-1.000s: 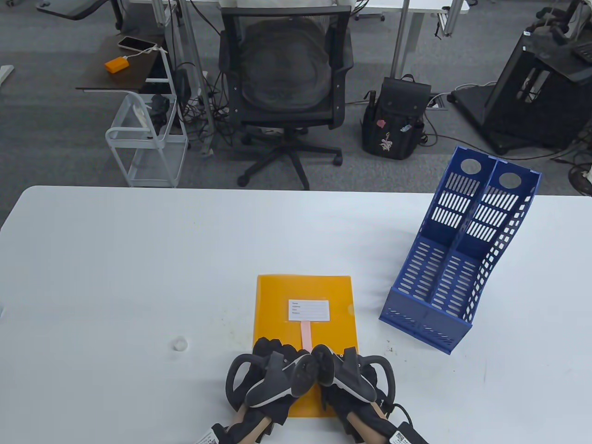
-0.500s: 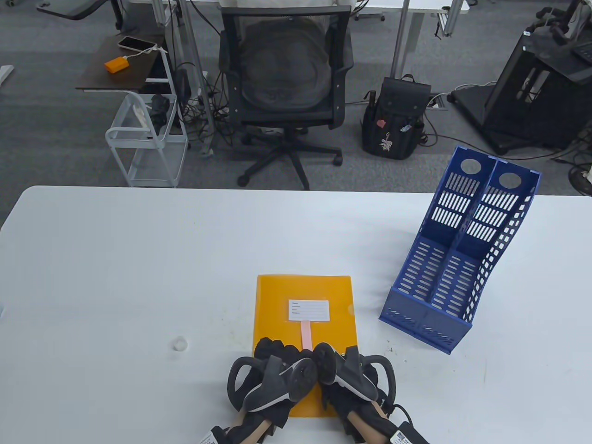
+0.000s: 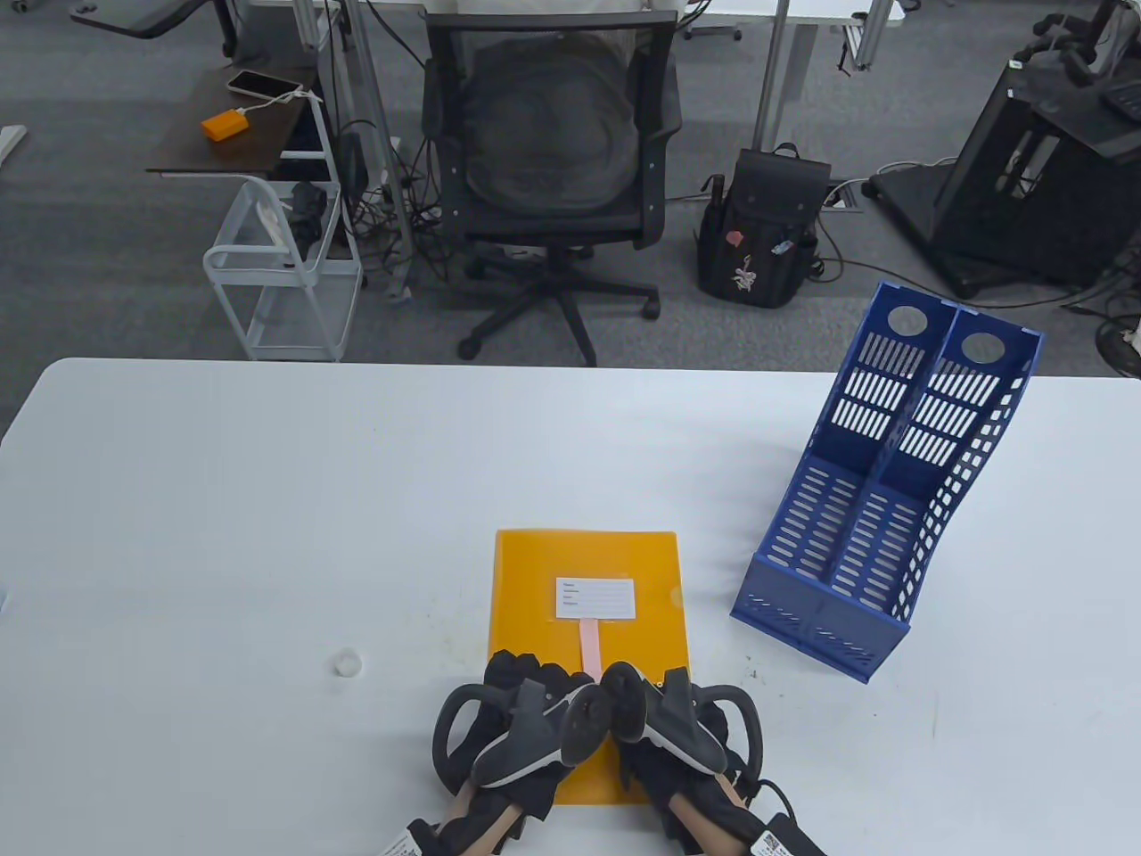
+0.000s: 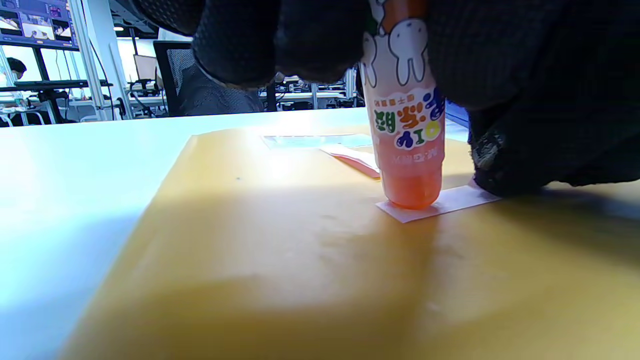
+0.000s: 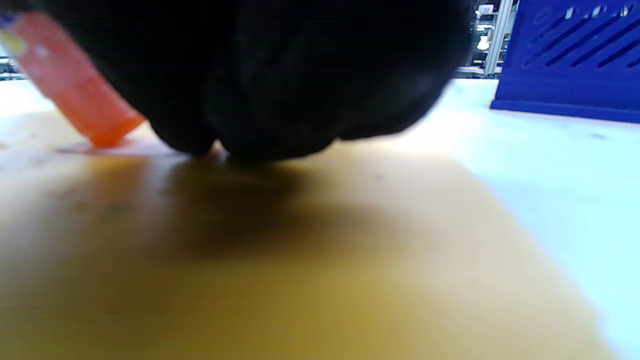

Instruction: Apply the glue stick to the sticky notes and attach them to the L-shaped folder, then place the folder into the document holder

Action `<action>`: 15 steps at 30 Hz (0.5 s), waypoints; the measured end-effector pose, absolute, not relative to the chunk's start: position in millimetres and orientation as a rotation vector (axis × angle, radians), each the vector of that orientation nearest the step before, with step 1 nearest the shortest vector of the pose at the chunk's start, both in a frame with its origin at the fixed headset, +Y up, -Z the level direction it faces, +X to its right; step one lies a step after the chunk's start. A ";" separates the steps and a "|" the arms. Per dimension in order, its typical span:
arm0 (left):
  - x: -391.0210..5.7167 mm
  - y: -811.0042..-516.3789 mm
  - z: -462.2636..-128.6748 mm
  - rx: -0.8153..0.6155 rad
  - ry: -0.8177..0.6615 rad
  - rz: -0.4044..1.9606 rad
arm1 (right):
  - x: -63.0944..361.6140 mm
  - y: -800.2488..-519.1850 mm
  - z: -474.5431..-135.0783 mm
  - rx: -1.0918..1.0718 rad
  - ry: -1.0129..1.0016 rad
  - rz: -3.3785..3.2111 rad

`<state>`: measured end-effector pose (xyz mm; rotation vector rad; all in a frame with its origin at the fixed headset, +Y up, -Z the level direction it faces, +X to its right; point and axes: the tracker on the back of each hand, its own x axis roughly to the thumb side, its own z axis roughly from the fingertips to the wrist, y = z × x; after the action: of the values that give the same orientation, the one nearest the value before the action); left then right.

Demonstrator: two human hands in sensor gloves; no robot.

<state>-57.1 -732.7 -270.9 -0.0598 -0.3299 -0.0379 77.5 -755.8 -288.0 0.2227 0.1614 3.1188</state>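
Note:
An orange L-shaped folder (image 3: 584, 557) lies flat near the table's front edge, with a white label (image 3: 595, 597) and a pink sticky strip (image 3: 589, 646) on it. My left hand (image 3: 521, 682) grips an orange glue stick (image 4: 406, 135) printed with rabbits. Its tip presses on a small pale sticky note (image 4: 440, 202) lying on the folder (image 4: 280, 240). My right hand (image 3: 664, 713) sits close beside the left, and its fingertips (image 4: 505, 170) press down on the note's other end. In the right wrist view the glue stick (image 5: 75, 100) slants at the left of my dark fingers (image 5: 260, 115).
A blue two-slot document holder (image 3: 882, 499) stands on the table to the right of the folder, open toward me. A small white cap (image 3: 345, 662) lies left of the folder. An office chair (image 3: 548, 178) and a backpack (image 3: 762, 232) stand on the floor beyond the table.
My left hand shifted slightly toward me and back again with the glue stick on the note. The right hand, folder and holder stayed put.

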 end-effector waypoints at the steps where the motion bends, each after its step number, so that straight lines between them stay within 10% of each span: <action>1: -60.3 -731.4 -272.0 -0.067 -0.328 -0.032 | 77.4 -755.9 -288.0 0.223 0.161 3.119; 15: -109.8 -731.3 -288.5 -0.103 -0.169 0.243 | 72.9 -756.1 -285.6 0.248 0.140 3.161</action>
<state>-109.8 -731.3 -288.5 -0.1032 -0.1693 0.2432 72.9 -756.1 -285.6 0.2476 0.1395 3.1607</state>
